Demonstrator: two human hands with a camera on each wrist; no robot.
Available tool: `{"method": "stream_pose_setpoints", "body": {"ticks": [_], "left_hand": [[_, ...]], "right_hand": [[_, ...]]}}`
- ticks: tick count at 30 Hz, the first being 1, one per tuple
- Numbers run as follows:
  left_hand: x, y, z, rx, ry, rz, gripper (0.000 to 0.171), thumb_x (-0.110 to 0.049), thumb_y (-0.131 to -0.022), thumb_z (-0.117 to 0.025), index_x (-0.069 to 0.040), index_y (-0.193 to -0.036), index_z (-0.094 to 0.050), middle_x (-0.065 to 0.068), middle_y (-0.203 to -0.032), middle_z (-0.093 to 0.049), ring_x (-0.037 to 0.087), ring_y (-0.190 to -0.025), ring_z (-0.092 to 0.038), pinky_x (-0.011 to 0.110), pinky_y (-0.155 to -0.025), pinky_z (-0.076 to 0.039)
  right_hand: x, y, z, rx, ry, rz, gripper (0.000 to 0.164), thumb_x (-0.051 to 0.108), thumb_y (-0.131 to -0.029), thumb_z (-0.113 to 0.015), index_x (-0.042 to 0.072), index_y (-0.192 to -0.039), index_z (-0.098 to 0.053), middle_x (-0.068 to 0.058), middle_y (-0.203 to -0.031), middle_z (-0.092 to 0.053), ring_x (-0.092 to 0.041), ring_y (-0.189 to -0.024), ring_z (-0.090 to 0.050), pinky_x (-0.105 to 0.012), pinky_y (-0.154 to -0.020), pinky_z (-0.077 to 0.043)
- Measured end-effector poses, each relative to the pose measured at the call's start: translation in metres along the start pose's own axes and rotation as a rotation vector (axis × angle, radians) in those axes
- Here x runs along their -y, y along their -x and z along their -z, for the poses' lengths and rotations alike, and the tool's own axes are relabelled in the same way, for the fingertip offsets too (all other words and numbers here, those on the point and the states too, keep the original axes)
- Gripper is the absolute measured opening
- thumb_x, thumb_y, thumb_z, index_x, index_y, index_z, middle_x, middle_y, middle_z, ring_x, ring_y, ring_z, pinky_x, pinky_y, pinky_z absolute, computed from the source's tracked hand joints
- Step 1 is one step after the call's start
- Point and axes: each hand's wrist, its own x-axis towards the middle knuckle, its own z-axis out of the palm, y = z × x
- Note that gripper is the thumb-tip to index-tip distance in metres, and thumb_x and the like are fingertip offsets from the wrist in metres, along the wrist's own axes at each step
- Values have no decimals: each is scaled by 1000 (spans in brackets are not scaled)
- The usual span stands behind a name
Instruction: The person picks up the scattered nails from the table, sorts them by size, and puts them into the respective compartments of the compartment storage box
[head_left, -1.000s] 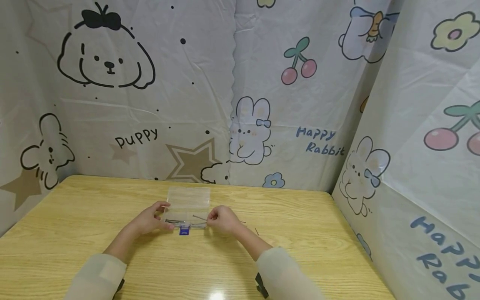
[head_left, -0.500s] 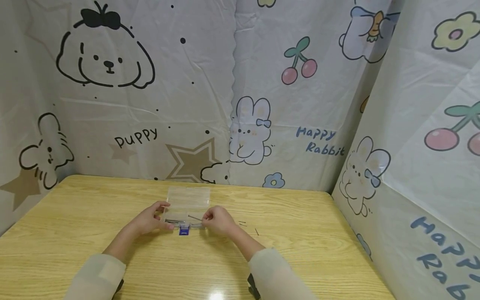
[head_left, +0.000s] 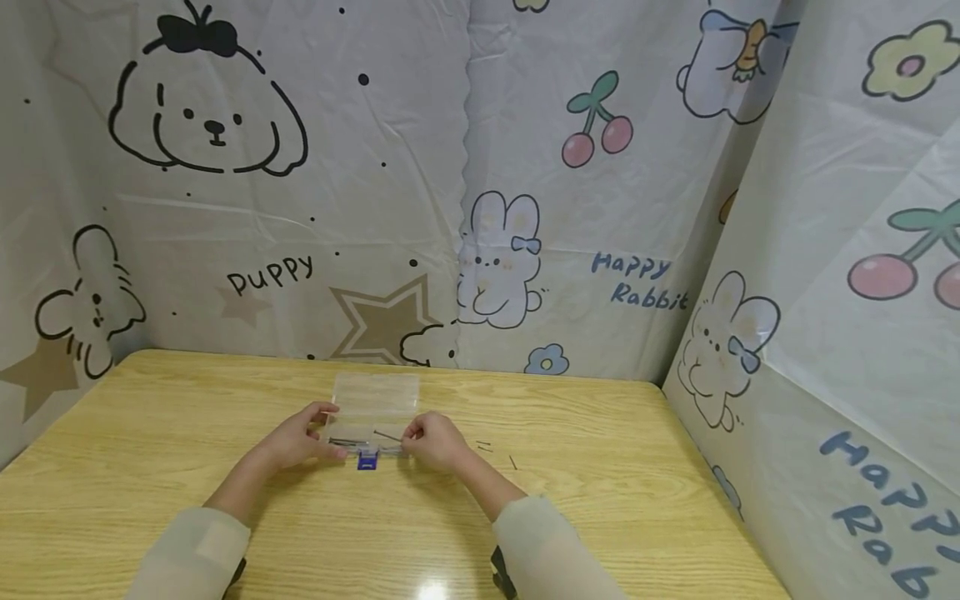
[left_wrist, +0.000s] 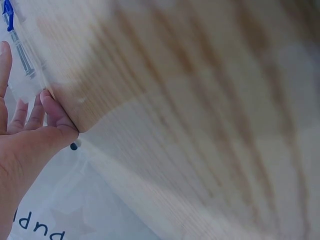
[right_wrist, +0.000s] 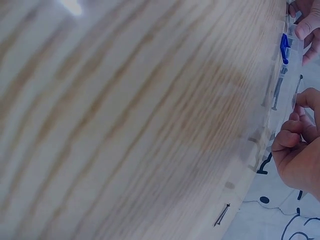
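A clear plastic box (head_left: 352, 426) stands on the table with its lid (head_left: 375, 393) tipped back and a blue latch (head_left: 367, 461) at the front. Several grey nails (head_left: 347, 442) lie inside, also visible through the wall in the right wrist view. My left hand (head_left: 300, 437) holds the box by its left end, thumb at the front and fingers towards the back. At the right end, my right hand (head_left: 438, 442) pinches a nail (head_left: 387, 436) between thumb and fingertips, its headed end pointing left over the box. The fingers hide that nail's other end.
Loose nails (head_left: 484, 447) lie on the wooden table (head_left: 600, 483) right of the right hand, and another nail (head_left: 513, 462) lies a little nearer. A printed cloth (head_left: 420, 167) hangs behind the table and along its sides.
My right hand has moved left with the nail, bringing it further over the box, then almost stopped. The left hand and the box stay in place.
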Motion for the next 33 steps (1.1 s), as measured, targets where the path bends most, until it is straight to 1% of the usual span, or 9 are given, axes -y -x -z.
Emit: {"method": "stream_pose_setpoints", "body": {"ticks": [9,16,22,28,33], "left_hand": [[0,0,0,6,6,-1,85,-31,-76,-77,1,-140,-30,35,-140,-30,53,-120,-39,57,-96,-40],[3,-2,0,2,2,-7,85,-32,-76,-78,0,-139,-30,34,-139,-32,53,-121,-39,58,-98,-39],[1,-1,1,3,-8,-6,83,-30,-77,-77,1,-139,-30,36,-139,-31,53,-120,-39,58,-97,-39],[2,-2,1,0,-8,-7,84,-30,-77,-77,1,-139,-30,36,-139,-31,53,-120,-39,58,-98,-39],[2,-1,0,2,2,-10,85,-31,-77,-77,1,-139,-30,36,-139,-31,54,-121,-38,58,-99,-38]], "right_hand": [[-1,0,-1,-9,-10,1,11,14,-88,-61,6,-85,-69,4,-71,-58,-5,-57,-44,-18,-49,-38],[-1,1,-1,-7,-5,1,12,14,-88,-61,6,-86,-70,3,-72,-58,-5,-57,-44,-18,-50,-38],[-2,0,-2,-10,-2,0,13,15,-89,-60,7,-86,-70,4,-73,-59,-5,-57,-45,-18,-50,-38],[-1,1,0,-14,6,-9,13,18,-90,-60,9,-89,-70,5,-71,-56,-6,-57,-44,-19,-50,-38],[0,4,6,-22,2,-13,12,22,-90,-63,11,-90,-69,5,-71,-54,-7,-58,-44,-20,-50,-37]]}}
